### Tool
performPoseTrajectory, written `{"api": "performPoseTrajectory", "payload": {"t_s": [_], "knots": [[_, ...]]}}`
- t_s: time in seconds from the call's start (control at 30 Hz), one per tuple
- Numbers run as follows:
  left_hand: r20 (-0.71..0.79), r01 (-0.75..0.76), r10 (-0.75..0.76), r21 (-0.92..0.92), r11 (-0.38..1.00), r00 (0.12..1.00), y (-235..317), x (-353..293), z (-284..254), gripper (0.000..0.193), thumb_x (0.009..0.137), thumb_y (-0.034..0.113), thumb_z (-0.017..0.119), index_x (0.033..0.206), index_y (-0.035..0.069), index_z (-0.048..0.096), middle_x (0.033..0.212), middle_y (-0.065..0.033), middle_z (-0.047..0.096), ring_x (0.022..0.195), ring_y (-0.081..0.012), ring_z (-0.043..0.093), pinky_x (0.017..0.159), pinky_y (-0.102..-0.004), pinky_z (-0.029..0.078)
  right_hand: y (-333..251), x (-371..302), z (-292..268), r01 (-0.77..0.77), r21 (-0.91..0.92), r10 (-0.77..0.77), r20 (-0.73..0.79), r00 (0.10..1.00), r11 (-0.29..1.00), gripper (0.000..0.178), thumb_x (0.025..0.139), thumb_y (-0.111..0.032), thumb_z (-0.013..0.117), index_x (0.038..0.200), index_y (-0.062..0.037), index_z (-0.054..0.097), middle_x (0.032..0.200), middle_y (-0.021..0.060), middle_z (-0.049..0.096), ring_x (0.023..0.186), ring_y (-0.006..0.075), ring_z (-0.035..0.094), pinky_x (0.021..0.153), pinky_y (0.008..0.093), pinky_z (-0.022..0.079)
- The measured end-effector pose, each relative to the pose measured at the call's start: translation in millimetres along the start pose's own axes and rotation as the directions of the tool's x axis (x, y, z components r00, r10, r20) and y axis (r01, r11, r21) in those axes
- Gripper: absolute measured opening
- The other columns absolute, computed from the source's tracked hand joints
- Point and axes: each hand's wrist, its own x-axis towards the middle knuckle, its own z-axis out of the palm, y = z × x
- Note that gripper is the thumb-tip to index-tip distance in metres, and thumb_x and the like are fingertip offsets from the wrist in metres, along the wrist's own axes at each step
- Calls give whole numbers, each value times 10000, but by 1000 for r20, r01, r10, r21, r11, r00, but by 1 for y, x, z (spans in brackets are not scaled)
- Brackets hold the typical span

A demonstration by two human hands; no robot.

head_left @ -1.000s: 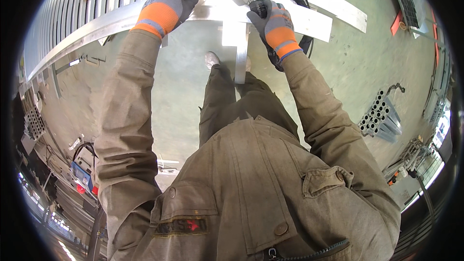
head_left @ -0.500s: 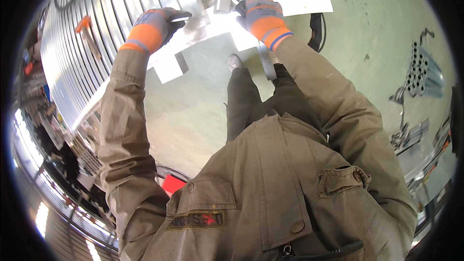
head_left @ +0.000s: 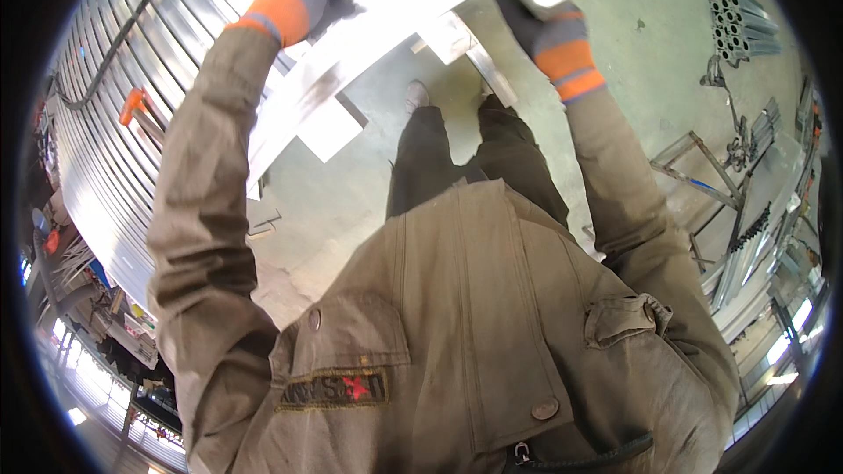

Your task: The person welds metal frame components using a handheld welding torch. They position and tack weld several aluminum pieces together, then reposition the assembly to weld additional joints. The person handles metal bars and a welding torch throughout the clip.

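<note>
1. Our left hand [head_left: 307, 2], in a grey glove with an orange cuff, rests at the far left on a long shiny metal strip [head_left: 351, 70]; its fingers curl over the strip's edge, clamped on it.
2. Our right hand [head_left: 540, 22], gloved the same way, is at the far right end of the same strip, fingers closed around it.
3. The strip runs slantwise between both hands, from near left to far right, held above the concrete floor [head_left: 369, 184].
4. To the left lies a wide stack of ribbed metal sheets [head_left: 114, 149] with an orange clamp [head_left: 132, 105] on it.
5. At the far right a bundle of metal tubes [head_left: 738, 13] lies on the floor, well apart from our hands.
6. Our shoe [head_left: 417, 95] shows below the strip.
</note>
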Motion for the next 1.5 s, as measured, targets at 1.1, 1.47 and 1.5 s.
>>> {"api": "performPoseTrajectory", "payload": {"t_s": [1.1,1.47,1.5], "knots": [[-203,-138,168,150,979,965,-4,-6,10,440,927,392,731,1278,130,779,1192,-163,786,1121,-343,745,995,-455,566,-55,-134,-114,148,4,-147,139,979,989,392,859,-114,866,1208,-13,718,1185,112,740,949,236,755,804,375,613],[-269,-228,273,187,956,924,-17,2,23,373,915,331,756,1201,96,803,1105,-194,791,1062,-375,754,969,-475,573,-58,-66,-64,462,-70,-401,394,827,884,335,947,-358,814,1163,-114,738,983,104,750,811,363,720,684,425,569],[-292,-238,285,187,953,913,-14,-1,22,362,909,318,755,1191,96,807,1098,-194,792,1055,-374,755,964,-475,576,-56,-62,-60,472,-84,-402,405,821,878,346,946,-366,814,1169,-116,732,969,104,752,809,364,721,687,425,571]]}}
